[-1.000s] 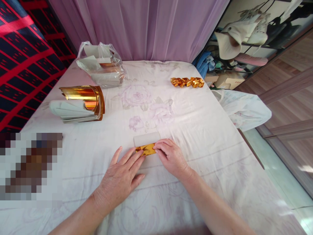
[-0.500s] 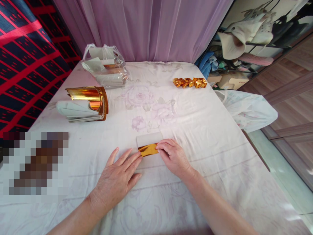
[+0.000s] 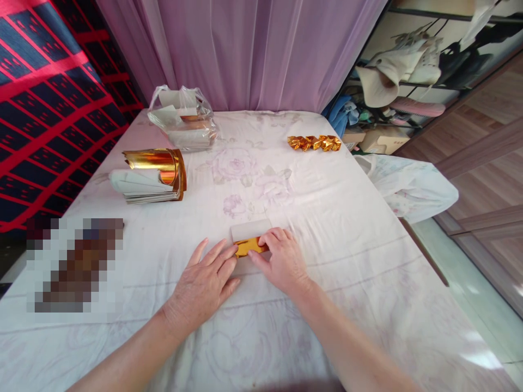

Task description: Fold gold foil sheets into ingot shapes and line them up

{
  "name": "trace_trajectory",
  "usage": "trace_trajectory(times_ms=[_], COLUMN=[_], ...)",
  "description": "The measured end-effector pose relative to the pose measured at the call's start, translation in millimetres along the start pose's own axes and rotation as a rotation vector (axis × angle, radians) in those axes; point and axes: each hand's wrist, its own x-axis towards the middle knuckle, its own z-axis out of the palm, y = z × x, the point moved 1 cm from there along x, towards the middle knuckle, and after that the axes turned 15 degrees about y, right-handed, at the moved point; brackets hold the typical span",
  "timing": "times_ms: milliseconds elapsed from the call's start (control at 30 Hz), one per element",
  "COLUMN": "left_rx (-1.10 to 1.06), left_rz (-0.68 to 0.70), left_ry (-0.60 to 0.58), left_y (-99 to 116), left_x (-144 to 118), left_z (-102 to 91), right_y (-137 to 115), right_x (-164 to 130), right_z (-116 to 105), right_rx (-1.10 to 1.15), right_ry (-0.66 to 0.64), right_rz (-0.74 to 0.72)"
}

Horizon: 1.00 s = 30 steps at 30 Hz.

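A small sheet of gold foil paper (image 3: 247, 247) lies on the cloth in front of me, its gold side showing along a folded strip and its pale side (image 3: 250, 228) facing up behind that. My left hand (image 3: 206, 283) lies flat with fingers spread, its index fingertip touching the left end of the strip. At the right end my right hand (image 3: 284, 258) is closed, thumb and fingers pinching the gold paper. The fingers cover that end of the sheet.
A stack of curled gold paper (image 3: 153, 160) stands at the left. Behind it is a clear plastic bag (image 3: 188, 120) of paper sheets. Several folded gold pieces (image 3: 314, 143) sit in a row at the back right. A white bag (image 3: 420, 188) hangs beside the right table edge.
My right thumb has slid left along the gold strip, away from the fingers. The left hand still rests on the left end. The whole view has shifted slightly.
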Motion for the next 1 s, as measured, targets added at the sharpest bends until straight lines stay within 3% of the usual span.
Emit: trace_trajectory(times_ms=[200,533,833,933,1000], left_rx=[-0.020,-0.060,-0.050,-0.049,-0.043], left_rz=[-0.024,-0.062,-0.027,-0.031,-0.030], left_ry=[0.003,0.015,0.041,0.046,0.041], left_y=[-2,-4,-7,-8,-8], left_x=[-3,-4,-8,-8,-8], left_z=[5.0,8.5,15.8,18.8,19.6], right_y=[-6,22,38,25,10], right_x=[-4,-4,-11,-19,-25], right_z=[7,7,-5,-10,-11], right_rx=[-0.087,0.098,0.049,0.033,0.024], right_ry=[0.070,0.059,0.199,0.253,0.218], right_rz=[0.056,0.137,0.159,0.110,-0.082])
